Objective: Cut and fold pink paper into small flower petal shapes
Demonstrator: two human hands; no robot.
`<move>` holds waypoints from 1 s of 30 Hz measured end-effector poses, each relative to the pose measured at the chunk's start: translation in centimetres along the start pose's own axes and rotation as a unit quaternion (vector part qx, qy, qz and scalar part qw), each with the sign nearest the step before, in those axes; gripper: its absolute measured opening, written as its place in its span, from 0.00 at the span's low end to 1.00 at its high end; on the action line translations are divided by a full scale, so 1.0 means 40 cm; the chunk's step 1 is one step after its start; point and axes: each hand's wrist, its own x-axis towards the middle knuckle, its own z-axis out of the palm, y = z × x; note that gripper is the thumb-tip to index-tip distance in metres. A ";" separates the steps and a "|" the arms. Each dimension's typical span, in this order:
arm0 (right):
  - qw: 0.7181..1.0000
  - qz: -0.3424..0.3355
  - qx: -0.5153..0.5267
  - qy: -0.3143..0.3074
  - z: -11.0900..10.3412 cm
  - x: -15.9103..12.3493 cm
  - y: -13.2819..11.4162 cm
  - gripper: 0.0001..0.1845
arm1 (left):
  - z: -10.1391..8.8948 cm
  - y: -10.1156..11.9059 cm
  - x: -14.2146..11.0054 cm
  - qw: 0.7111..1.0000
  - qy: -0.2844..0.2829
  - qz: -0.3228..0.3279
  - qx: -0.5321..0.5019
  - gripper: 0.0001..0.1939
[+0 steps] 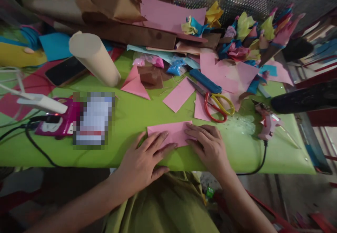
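A folded piece of pink paper (176, 131) lies flat on the green tabletop (131, 110), close to its front edge. Across its left part rests my left hand (144, 159), fingers stretched out and somewhat apart. My right hand (209, 143) presses on the paper's right end with its fingers extended; part of that end is hidden beneath them. Beyond the paper are scissors (214, 106) with one red and one yellow handle loop, a blue cutter-like tool (205, 80), a pink paper rectangle (179, 94) and a folded pink triangle (137, 84).
On the left are a phone with a blurred screen (93, 120), a purple power strip (56, 117) with cables and a beige cylinder (94, 59). A corded glue gun (268, 126) and a dark bottle (302, 98) lie right. Crumpled paper shapes (243, 29) crowd the back.
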 end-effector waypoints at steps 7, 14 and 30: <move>0.999 -0.048 -0.014 0.023 -0.009 -0.036 -0.090 0.20 | 0.023 0.002 -0.007 1.000 0.021 -0.004 0.013 0.29; 0.994 -0.096 0.014 -0.058 0.038 -0.091 -0.138 0.28 | 0.023 0.004 -0.011 0.999 0.015 -0.010 0.027 0.26; 0.997 -0.028 -0.064 -0.012 0.012 -0.145 -0.060 0.26 | -0.001 -0.013 -0.085 0.999 0.019 -0.028 0.027 0.24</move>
